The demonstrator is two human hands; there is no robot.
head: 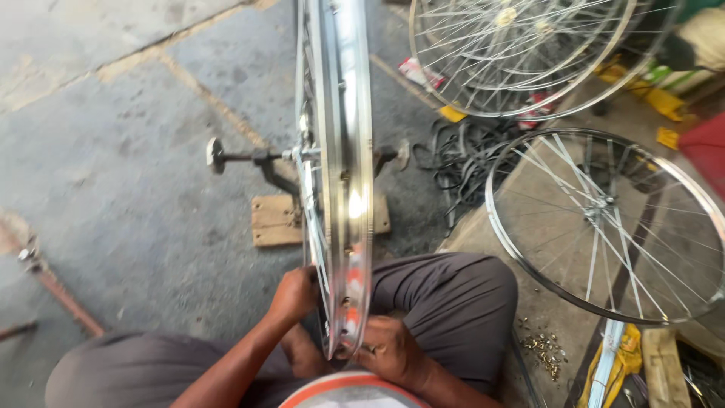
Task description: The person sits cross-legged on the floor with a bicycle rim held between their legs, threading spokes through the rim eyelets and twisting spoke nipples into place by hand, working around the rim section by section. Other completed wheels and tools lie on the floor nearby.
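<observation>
A shiny bicycle wheel rim [343, 136] stands upright, seen edge-on, with its axle held in a dark metal stand [264, 162] on a wooden block [276, 221]. My left hand [293, 295] is closed on the spokes at the rim's left side near its lower end. My right hand [389, 349] rests against the rim's bottom right edge, fingers curled at it; whether it holds a small tool I cannot tell. My knees in grey trousers [453, 302] sit either side of the wheel.
Two spoked wheels lie at the right, one [604, 227] on the floor close by, another [521, 53] farther back. A tangle of black tubes [464, 155], a pile of small brass nipples [544, 351], a yellow item [619, 363] and grey concrete floor [113, 174] surround me.
</observation>
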